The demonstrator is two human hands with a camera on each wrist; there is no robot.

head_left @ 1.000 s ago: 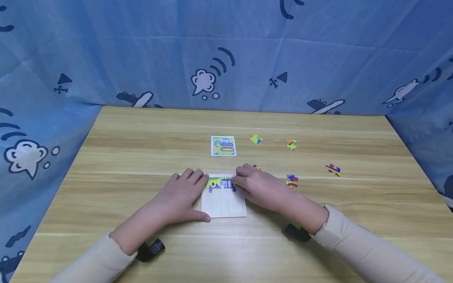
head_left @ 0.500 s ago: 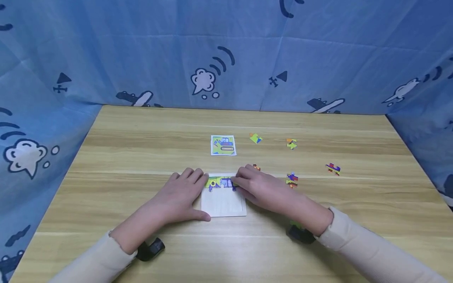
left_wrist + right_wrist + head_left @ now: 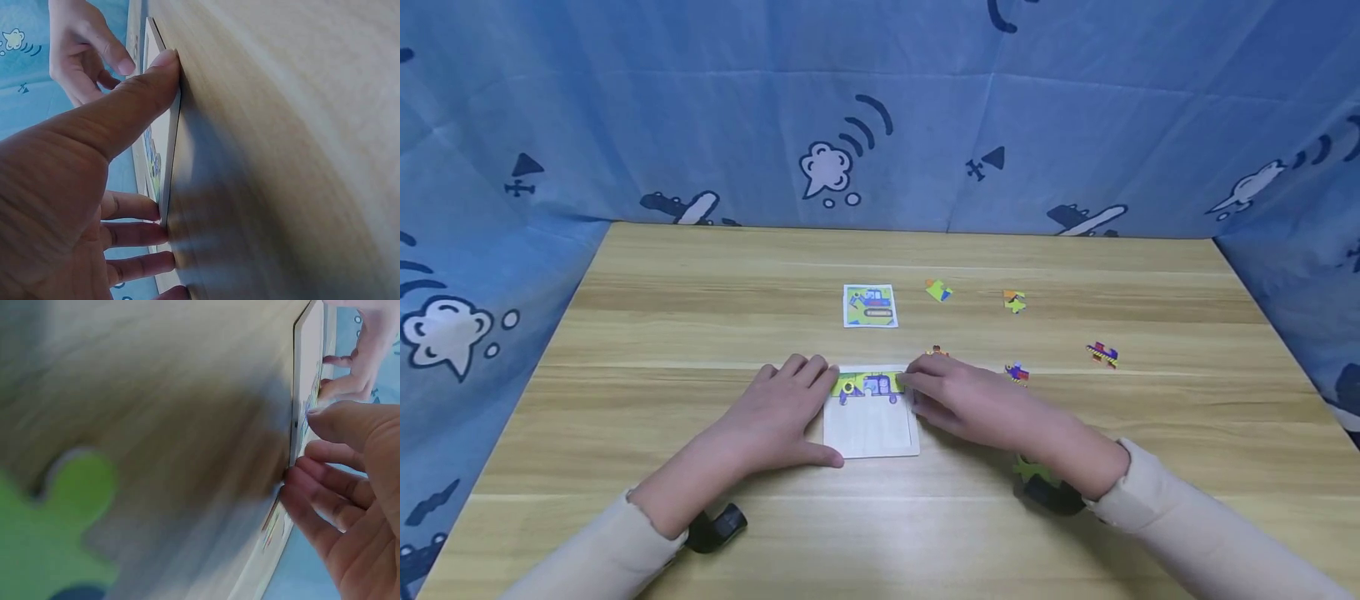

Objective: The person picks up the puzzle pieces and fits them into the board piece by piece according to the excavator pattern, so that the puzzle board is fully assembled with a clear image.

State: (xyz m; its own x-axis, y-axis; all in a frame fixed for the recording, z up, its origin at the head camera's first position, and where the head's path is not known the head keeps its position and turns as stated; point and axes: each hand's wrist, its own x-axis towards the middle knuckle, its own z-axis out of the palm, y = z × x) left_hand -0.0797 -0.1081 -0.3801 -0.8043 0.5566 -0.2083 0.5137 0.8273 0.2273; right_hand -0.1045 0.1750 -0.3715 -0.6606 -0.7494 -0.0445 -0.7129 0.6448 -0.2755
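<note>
A pale square puzzle board lies on the table, with a row of joined puzzle pieces along its far side, showing green with a purple vehicle cab. My left hand braces the board's left side, fingers fairly straight along the edge and thumb against the near edge in the left wrist view. At the far right corner, my right hand touches the board with its fingertips. In the right wrist view its thumb lies over the pieces, while the other fingers rest along the outer edge.
Behind the board lies a picture card of an excavator. Loose pieces spread to the right: a green one, an orange-green one, a striped one and others. Another green piece sits under my right wrist. Blue cloth encloses the table.
My right hand has shifted slightly right, uncovering more of the row's right end. My left hand keeps its place on the board. The head view has tilted a little.
</note>
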